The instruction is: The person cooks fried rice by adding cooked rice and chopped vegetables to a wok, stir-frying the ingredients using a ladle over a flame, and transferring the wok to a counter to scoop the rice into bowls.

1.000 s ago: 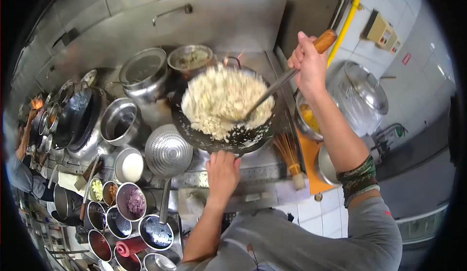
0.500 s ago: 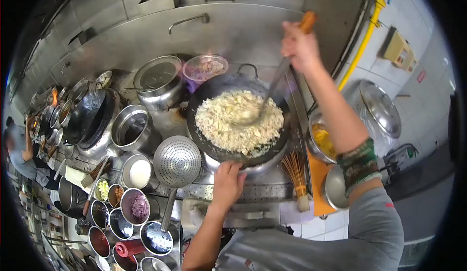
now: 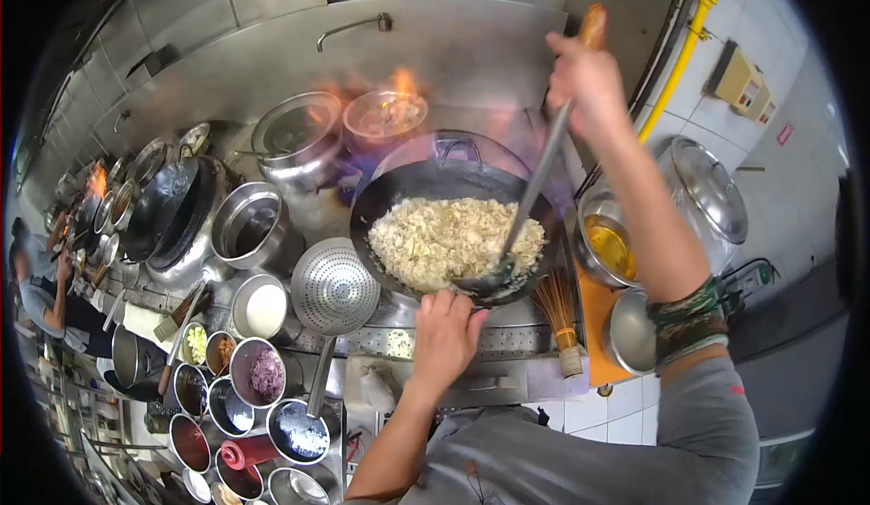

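A black wok (image 3: 399, 192) on the burner holds a mound of pale fried rice (image 3: 458, 237) with small chopped bits in it. My left hand (image 3: 446, 337) is closed on the wok's near rim, fingers curled over the edge; any handle there is hidden. High at the right, my right hand (image 3: 587, 83) grips the wooden-ended handle of a long metal ladle (image 3: 539, 179). The ladle slants down into the wok, its bowl partly buried at the rice's near right edge. The wok is tilted toward me, its far loop handle lifted off the burner side.
Flames (image 3: 403, 88) rise behind the wok, near a strainer basket (image 3: 385, 115) and a large pot (image 3: 294, 133). A perforated skimmer (image 3: 335, 286) and several ingredient tins lie left. A bamboo brush (image 3: 560, 324) and a bowl of yellow liquid (image 3: 609, 247) are right. A co-worker (image 3: 45, 287) stands far left.
The wok's far side has lifted and the rice has slid toward me. The ladle has come down to the near right side, its handle steeper. Flames have flared up behind.
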`<state>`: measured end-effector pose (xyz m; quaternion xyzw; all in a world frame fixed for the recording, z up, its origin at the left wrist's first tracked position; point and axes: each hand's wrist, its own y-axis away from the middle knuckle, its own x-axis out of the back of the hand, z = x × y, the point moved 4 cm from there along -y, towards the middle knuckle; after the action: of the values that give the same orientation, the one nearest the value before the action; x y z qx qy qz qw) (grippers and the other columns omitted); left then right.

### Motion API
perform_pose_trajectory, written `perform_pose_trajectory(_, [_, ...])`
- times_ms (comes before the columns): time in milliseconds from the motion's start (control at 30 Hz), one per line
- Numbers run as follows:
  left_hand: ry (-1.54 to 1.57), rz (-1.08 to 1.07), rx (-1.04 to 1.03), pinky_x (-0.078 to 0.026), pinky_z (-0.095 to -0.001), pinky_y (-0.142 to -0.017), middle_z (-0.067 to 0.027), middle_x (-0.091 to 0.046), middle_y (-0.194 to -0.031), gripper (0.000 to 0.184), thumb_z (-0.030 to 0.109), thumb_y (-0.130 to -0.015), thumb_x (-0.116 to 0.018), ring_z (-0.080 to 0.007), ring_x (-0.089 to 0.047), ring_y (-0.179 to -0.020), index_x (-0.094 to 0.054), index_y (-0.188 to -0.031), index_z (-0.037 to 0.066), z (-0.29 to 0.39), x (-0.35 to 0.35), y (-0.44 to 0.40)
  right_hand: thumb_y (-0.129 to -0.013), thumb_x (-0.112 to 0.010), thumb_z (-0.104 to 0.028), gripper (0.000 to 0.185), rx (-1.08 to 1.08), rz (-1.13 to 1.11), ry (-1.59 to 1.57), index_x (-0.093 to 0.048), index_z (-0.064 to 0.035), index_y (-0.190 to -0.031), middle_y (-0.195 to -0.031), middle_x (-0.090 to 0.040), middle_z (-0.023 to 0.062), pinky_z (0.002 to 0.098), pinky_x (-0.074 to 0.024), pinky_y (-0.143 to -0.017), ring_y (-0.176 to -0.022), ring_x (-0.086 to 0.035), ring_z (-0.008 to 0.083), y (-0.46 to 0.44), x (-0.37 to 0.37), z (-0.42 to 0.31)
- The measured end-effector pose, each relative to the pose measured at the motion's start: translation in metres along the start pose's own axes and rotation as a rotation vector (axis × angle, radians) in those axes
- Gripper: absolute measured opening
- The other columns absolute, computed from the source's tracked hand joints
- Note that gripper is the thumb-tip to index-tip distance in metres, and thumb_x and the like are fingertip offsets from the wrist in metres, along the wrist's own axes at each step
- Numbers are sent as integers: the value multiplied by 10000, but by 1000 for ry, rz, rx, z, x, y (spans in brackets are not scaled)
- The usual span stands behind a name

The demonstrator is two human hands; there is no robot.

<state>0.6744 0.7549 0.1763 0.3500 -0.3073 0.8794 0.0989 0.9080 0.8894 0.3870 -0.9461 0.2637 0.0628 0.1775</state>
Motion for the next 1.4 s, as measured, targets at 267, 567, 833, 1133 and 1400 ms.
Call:
perform_pose_trajectory(267, [-5, -10, -13, -400, -449, -719, -118, -541, -887, 141, 190, -813, -671, -338, -516, -873, -588, -855, 83, -21, -18, 69, -897, -660, -160, 276, 300, -12, -232, -416, -89, -790, -527, -391, -24, 278, -324, -361, -377, -352, 86, 71, 27, 14])
perform_pose_trajectory(567, [49, 228, -82, -394, -400, -736, -95, -566, -856, 141, 159, -794, -707, -297, -534, -856, -622, -870, 77, -46, -3, 17, -873, -678, -200, 262, 248, -96, -186, -453, -119, -767, -498, -370, -47, 270, -307, -348, -362, -343, 79, 34, 19, -70])
perform_pose_trajectory(833, [55, 91, -135, -396, -416, -736, -105, -548, -711, 152, 143, -787, -714, -302, -542, -720, -597, -737, 59, -47, -21, -11, -870, -676, -176, 297, 109, -112, -239, -412, -117, -749, -488, -344, -42, 275, -292, -336, -362, -352, 93, -6, -6, 67])
perform_pose_trajectory(1133, [116, 71, -112, -400, -424, -652, -89, -530, -675, 142, 86, -777, -714, -294, -526, -673, -591, -717, 47, -34, -16, -9, -871, -662, -161, 300, 138, -54, -135, -416, -133, -699, -504, -359, -54, 270, -284, -351, -370, -338, 75, -1, -20, 14])
perform_pose_trajectory(1400, [-18, 12, 29, -219, -542, -1097, -11, -539, -614, 172, 150, -785, -734, -203, -571, -647, -612, -671, 109, -25, 25, 33, -885, -654, -166, 286, 139, -134, -149, -411, -128, -740, -522, -356, -41, 259, -278, -354, -377, -331, 80, -11, -27, 35])
